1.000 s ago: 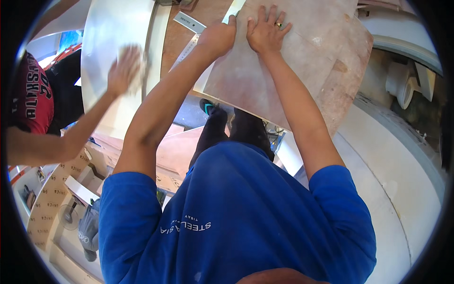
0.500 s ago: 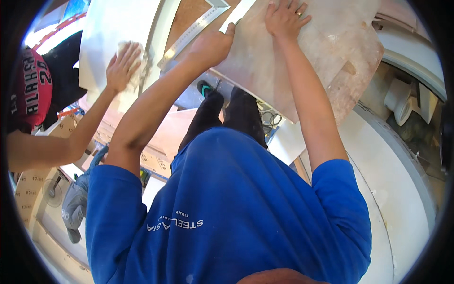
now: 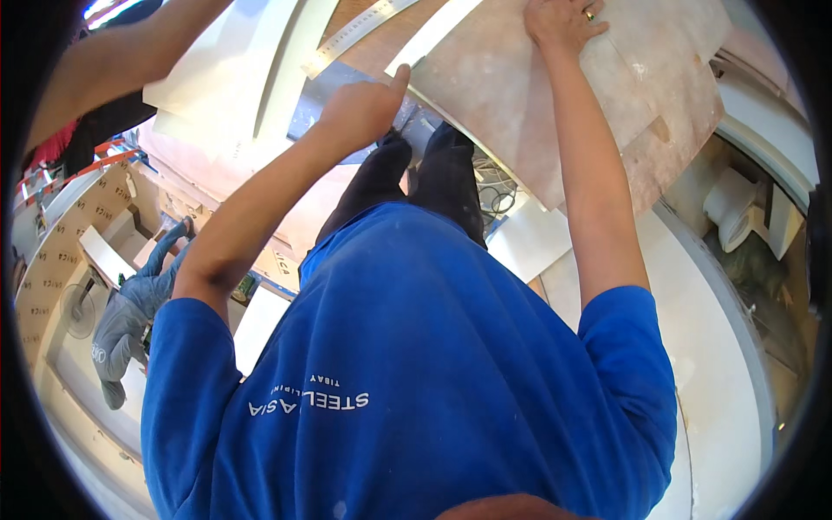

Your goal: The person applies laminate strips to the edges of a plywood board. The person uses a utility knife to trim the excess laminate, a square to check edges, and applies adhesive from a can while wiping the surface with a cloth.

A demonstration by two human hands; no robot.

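Observation:
My left hand [image 3: 362, 111] is closed with its index finger stretched forward, beside the board's near edge. A small dark tip shows just past that finger; whatever the fingers hold is otherwise hidden. Right at the fingertip ends a narrow white strip [image 3: 438, 33], which lies along the left side of a large pale, stained board [image 3: 520, 113]. Flat on that board's upper part rests my right hand [image 3: 565, 24], fingers spread, a ring on one of them. Left of the strip, a metal ruler [image 3: 360, 33] lies on a brown surface.
A co-worker's bare arm [image 3: 130, 65] reaches across the upper left, above white sheets [image 3: 208, 78]. Farther off at left, a person in grey [image 3: 130, 321] bends near a fan [image 3: 78, 308]. Cables [image 3: 498, 195] lie below the board; a curved white panel [image 3: 693, 286] stands at right.
My left hand has drawn back toward me along the strip. My right hand stays flat on the board. The co-worker's hand and its cloth have left the white sheet, the arm now higher.

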